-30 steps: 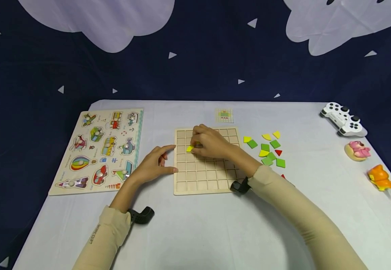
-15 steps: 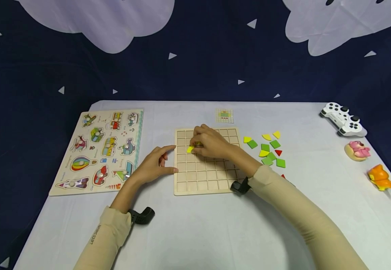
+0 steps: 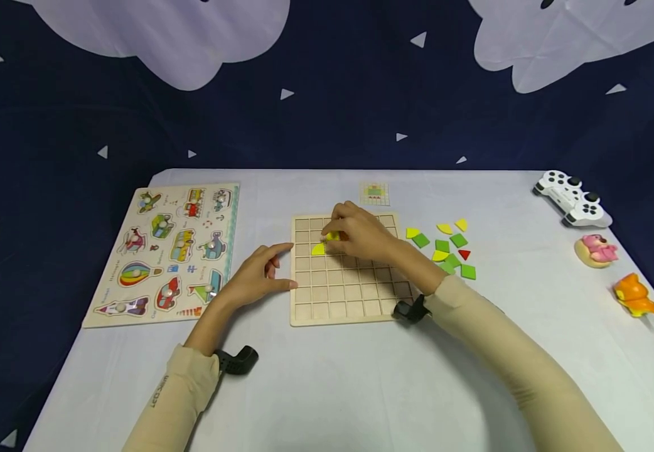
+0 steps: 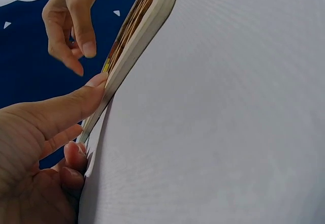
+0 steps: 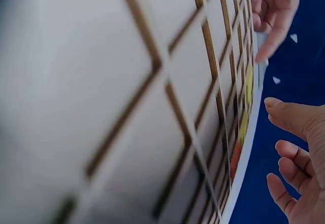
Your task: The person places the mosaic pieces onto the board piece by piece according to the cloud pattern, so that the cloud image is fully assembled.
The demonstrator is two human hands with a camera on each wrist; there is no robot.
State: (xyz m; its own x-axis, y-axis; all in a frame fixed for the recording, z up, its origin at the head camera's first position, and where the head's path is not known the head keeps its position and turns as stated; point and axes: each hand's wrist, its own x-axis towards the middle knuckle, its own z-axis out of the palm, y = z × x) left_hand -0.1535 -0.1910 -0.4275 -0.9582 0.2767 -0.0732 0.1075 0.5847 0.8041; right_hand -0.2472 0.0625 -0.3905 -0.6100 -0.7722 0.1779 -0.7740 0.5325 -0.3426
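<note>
The right hand (image 3: 363, 235) is hovering just above the far left part of a square wooden grid board (image 3: 328, 311), its thumb and fingertips standing apart with a gap between them. Below that gap, a yellow piece (image 3: 332, 236) is lying on the board, and a rounded yellow piece (image 3: 318, 249) is sitting just beside it, nearer the left edge. In the right wrist view, an orange-red piece (image 5: 235, 159) is also showing on the grid, close to the yellow ones.

The left hand (image 3: 256, 276) is resting against the board's left edge, thumb and index finger spreading apart along it. The left wrist view is showing the thumb touching the raised rim, while other fingers are curling loosely below.

Just right of the board, green squares (image 3: 468, 272), yellow quarter-rounds (image 3: 412, 233) and a red triangle (image 3: 464, 254) are lying loose on the white table (image 3: 361, 376). A small gridded card (image 3: 375, 194) with a coloured picture is lying beyond the far edge. To the left, a vehicle puzzle (image 3: 149, 290) is lying flat. At the far right, a white game controller (image 3: 572, 199), a pink figure (image 3: 597, 251) and an orange toy (image 3: 637, 296) are forming a line. Behind the table, a dark blue backdrop (image 3: 327, 125) is hanging, patterned with pale clouds and triangles.
</note>
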